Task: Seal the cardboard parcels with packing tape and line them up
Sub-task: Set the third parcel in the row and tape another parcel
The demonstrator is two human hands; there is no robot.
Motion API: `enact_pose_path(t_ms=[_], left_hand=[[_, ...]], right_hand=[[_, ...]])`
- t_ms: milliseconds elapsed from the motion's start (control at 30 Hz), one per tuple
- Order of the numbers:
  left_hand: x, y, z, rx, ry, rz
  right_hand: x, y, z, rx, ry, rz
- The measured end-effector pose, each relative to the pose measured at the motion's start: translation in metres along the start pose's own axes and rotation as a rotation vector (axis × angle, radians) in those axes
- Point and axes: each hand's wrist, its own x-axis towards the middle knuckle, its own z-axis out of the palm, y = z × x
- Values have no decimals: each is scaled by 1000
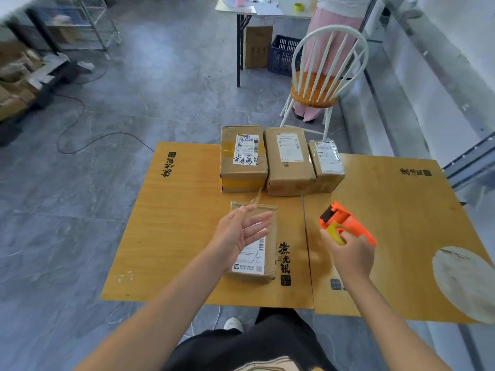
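Observation:
A small cardboard parcel [263,259] with a white label lies on the wooden table [174,236] in front of me. A loose strip of clear tape [256,200] stands up from its far end. My left hand [238,232] hovers over the parcel with straight, spread fingers. My right hand [351,254] grips an orange tape dispenser [341,219] to the right of the parcel, lifted off the table. Three taped parcels stand side by side at the table's far edge: a left one [242,159], a middle one [289,162] and a small right one [328,163].
A second wooden table [401,223] adjoins on the right. A white chair with an orange seat [318,87] stands behind the parcels, and a person in pink trousers [329,30] beyond it. A blue crate [284,56], another table and a cable on the floor lie farther off.

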Motion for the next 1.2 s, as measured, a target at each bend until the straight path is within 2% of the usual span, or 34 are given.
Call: enact_pose_path(t_ms=[133,300,433,600,667,700,767,800,933,1033,1133,1200], left_hand=[[-3,-6,1,9,-10,-18],[-5,-13,-4,27,-10,-27],[-10,-19,-8,56,0,-36],[-16,-23,-15,86,9,-33],[-18,-25,-18,125,16,-17],[-19,-26,-19,148,22,-8],[-19,-28,-23,179,37,12],[-18,-28,-24,183,43,18],[-19,-27,-23,243,35,68],[-22,-27,-17,383,5,135],[-25,-30,-14,530,-1,204],[-25,-33,-15,588,-3,238]], right_hand=[[-16,28,23,-264,-47,-61],[-37,32,33,-452,-106,-107],[-42,23,32,-552,-281,-55],[-35,19,34,-554,-446,-9],[-34,14,34,-451,-398,90],[-35,12,33,-380,-316,141],[-33,-1,26,-230,-183,142],[-31,-11,21,-108,-198,122],[-29,-81,-13,447,-633,278],[-25,-119,-20,599,-829,359],[-24,-136,-15,683,-940,422],[-23,-139,-8,718,-881,433]])
